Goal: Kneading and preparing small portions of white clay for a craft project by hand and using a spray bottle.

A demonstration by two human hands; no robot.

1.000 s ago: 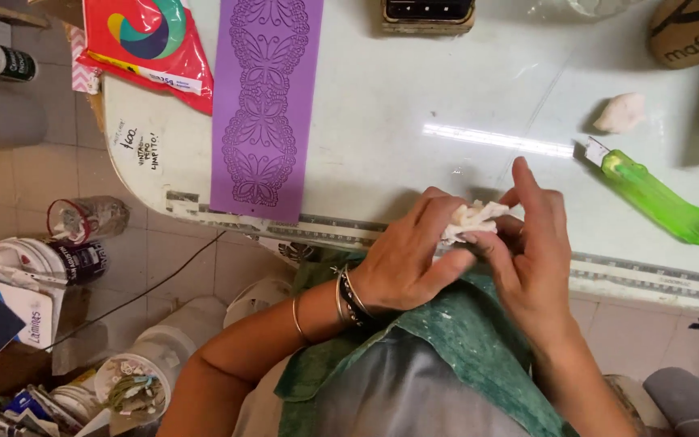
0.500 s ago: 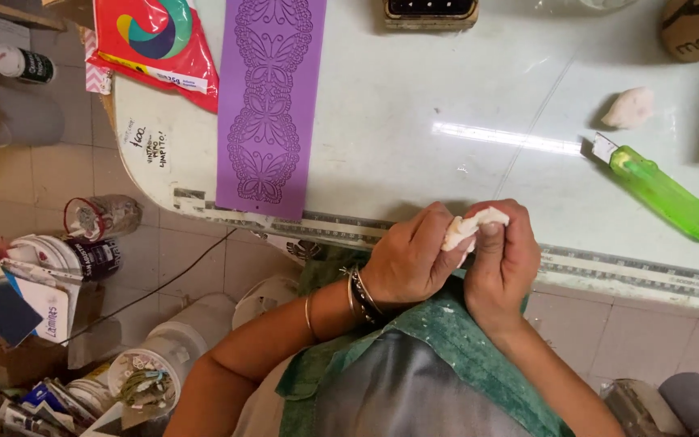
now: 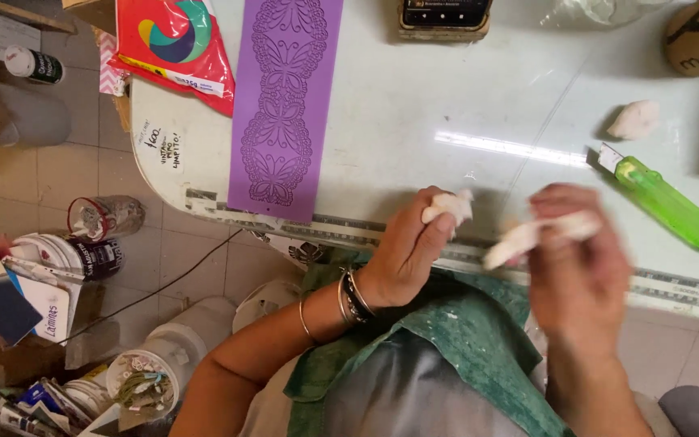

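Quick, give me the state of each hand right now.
Left hand: closed around a small white lump of dough.
Right hand: blurred, fingers closed on a longer white strip of dough.

We see a glossy, smooth white tabletop [image 3: 414,105], a matt purple rubbery mat [image 3: 281,105] embossed with butterfly lace, a shiny red plastic packet [image 3: 173,44], a translucent glossy green plastic cutter [image 3: 673,212], soft matt whitish paste [image 3: 449,205], paint-flecked green cloth apron [image 3: 446,332], metal bangles [image 3: 348,298]
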